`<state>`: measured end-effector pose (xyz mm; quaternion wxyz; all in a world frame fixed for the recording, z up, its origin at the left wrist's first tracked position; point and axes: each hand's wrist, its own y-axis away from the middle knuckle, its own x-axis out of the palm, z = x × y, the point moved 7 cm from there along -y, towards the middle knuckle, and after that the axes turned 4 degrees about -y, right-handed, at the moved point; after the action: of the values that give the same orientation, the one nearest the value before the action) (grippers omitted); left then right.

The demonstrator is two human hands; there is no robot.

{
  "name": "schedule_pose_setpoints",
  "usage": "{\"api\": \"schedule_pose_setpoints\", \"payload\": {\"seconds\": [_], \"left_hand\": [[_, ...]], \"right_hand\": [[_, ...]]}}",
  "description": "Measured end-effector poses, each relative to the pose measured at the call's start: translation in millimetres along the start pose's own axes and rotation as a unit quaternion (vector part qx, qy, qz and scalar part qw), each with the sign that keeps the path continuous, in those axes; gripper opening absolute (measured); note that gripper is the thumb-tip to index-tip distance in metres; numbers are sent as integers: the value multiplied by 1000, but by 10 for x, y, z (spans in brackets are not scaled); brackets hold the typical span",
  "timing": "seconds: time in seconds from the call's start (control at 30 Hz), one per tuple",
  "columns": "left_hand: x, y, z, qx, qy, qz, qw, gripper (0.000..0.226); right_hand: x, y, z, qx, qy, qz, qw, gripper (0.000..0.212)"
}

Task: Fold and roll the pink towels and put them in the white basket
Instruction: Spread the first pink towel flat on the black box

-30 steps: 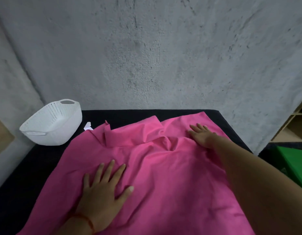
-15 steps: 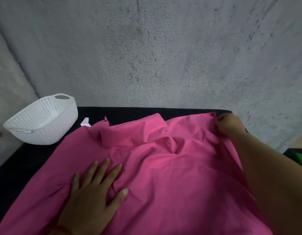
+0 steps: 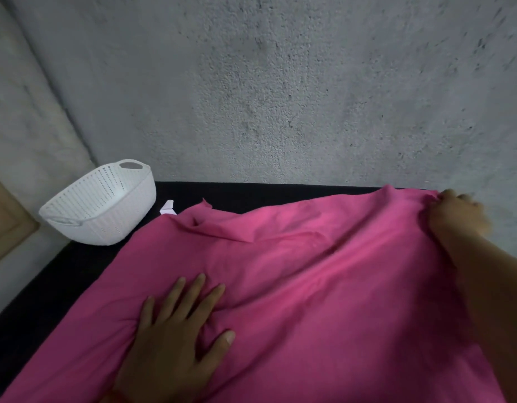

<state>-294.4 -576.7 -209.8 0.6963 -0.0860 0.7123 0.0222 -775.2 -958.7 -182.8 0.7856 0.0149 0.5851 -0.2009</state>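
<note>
Right hand [image 3: 454, 218], blurred, has pulled pink towel [image 3: 309, 274] corner rightward.

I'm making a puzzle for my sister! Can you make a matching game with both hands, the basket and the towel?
1 left hand
2 right hand
3 white basket
4 pink towel

A spread over the black table
B pinches the towel's far right edge
C stands far left on the table
D presses flat on the towel

Pairs: 1-D, 2-B, 3-C, 4-A

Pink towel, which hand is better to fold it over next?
Probably the right hand: it grips the far corner of the pink towel, while the left hand lies flat on it, pinning it down.
</note>
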Motion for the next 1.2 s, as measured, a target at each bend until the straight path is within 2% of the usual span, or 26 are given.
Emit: {"api": "schedule_pose_setpoints", "payload": {"seconds": [0.1, 0.17, 0.3, 0.4, 0.5, 0.6, 0.8, 0.83, 0.9, 0.97, 1.0, 1.03, 1.13, 1.2], "left_hand": [[-14, 15, 8, -1, 4, -4, 1000, 78], [-28, 40, 12, -5, 1, -7, 1000, 77], [-69, 38, -9, -11, -10, 2, 1000, 80], [-98, 44, -42, -11, -5, 5, 1000, 85], [-141, 58, -55, -14, 5, 19, 1000, 85], [-116, 63, -58, -10, 17, 56, 998, 81], [-222, 104, -88, 4, 54, 82, 995, 84], [-312, 76, -11, 3, 90, 59, 994, 81], [-654, -131, 298, 10, 148, -68, 987, 62], [-993, -459, 775, 2, 79, -193, 978, 42], [-1092, -642, 1043, -15, 28, -201, 979, 39], [-1138, -827, 1302, -35, -25, -173, 984, 37], [-937, -1174, 1900, -79, -168, 2, 983, 42], [-859, -1257, 2096, -84, -202, 42, 975, 51]], "right_hand": [[-84, 80, 105, -14, 34, 6, 999, 42], [-190, 320, 276, -48, 12, -10, 999, 44], [-263, 1219, 722, -147, -40, 11, 988, 65], [-365, 1956, 969, -171, -86, 47, 980, 55], [-432, 2723, 1071, -145, -104, 68, 982, 56], [-320, 3261, 1140, -158, 2, 104, 982, 75], [-319, 3305, 1157, -157, 1, 96, 983, 79], [-320, 3307, 1169, -159, -2, 89, 983, 79], [-320, 3312, 1171, -156, -1, 78, 985, 79], [-313, 3312, 1170, -156, 12, 70, 985, 79], [-312, 3312, 1165, -156, 18, 68, 985, 79], [-309, 3316, 1173, -156, 19, 69, 985, 78], [-289, 3326, 1206, -155, 19, 71, 985, 77], [-289, 3316, 1196, -148, 20, 69, 986, 78]]}}
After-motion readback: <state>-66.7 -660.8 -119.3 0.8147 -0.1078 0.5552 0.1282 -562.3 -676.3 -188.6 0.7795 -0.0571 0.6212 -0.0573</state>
